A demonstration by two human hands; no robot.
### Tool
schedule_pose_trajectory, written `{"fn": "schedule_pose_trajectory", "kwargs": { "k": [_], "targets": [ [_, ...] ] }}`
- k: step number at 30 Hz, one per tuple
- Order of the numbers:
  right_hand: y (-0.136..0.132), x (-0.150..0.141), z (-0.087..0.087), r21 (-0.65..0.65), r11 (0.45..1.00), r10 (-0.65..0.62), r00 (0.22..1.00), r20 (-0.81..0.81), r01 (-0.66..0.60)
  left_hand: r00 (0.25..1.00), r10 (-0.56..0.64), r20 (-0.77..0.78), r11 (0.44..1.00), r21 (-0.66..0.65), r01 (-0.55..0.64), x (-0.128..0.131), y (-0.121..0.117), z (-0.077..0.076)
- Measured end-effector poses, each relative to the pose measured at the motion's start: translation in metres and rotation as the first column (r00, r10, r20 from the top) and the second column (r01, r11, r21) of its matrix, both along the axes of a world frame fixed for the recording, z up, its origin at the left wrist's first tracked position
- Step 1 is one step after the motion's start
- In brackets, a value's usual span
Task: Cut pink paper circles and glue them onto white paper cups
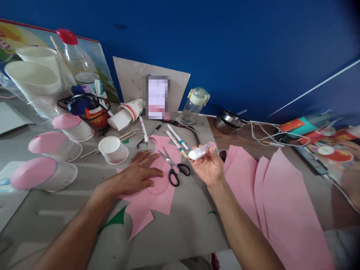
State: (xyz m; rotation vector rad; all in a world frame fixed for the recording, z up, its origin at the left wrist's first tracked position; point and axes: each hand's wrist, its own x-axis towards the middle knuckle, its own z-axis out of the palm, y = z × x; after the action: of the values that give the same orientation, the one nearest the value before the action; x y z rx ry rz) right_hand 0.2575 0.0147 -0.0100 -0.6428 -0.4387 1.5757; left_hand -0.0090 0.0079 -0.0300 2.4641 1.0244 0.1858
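Observation:
My left hand point(144, 170) lies with its fingers spread on a cut piece of pink paper point(163, 200); a faint round outline shows on the sheet. Scissors point(171, 163) with black handles rest on the same paper, blades apart, between my hands. Held up above the table in my right hand point(210, 170) is a small white tube point(201, 150), perhaps glue, with the fingers wrapped around it. A white paper cup point(113, 150) stands upside down beyond my left hand. Several markers point(174, 138) lie behind the scissors.
At left are upside-down cups with pink tops point(46, 173), stacked cups point(35, 80) and a red-capped bottle point(77, 62). Behind stand a phone point(156, 95) and a water bottle point(194, 107). Pink sheets point(287, 195) lie right; another person's arm point(347, 183) is at the right edge.

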Motion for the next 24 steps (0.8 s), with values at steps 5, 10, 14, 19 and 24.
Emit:
{"fn": "schedule_pose_trajectory", "kwargs": {
  "k": [5,10,14,19,24],
  "targets": [
    [0.004,-0.004,0.001,-0.100,0.995,0.009,1.000,-0.006,-0.010,1.000,0.015,0.006,1.000,-0.005,-0.015,0.000,-0.001,-0.001],
    [0.007,-0.002,0.011,-0.155,0.987,-0.035,0.997,0.068,0.045,0.999,0.037,0.002,0.999,-0.017,-0.037,0.001,-0.001,0.002],
    [0.009,-0.001,0.016,-0.205,0.977,-0.010,0.974,0.227,0.058,0.999,0.043,-0.007,0.999,-0.031,-0.043,0.002,-0.001,0.005],
    [0.019,-0.002,0.021,-0.224,0.973,0.026,0.937,0.349,0.057,0.998,0.061,-0.007,0.998,-0.034,-0.062,0.003,-0.002,0.006],
    [0.043,-0.001,0.022,-0.314,0.944,0.022,0.925,0.378,0.106,0.998,0.066,-0.011,0.997,-0.034,-0.067,0.003,-0.002,0.008]
  ]
}}
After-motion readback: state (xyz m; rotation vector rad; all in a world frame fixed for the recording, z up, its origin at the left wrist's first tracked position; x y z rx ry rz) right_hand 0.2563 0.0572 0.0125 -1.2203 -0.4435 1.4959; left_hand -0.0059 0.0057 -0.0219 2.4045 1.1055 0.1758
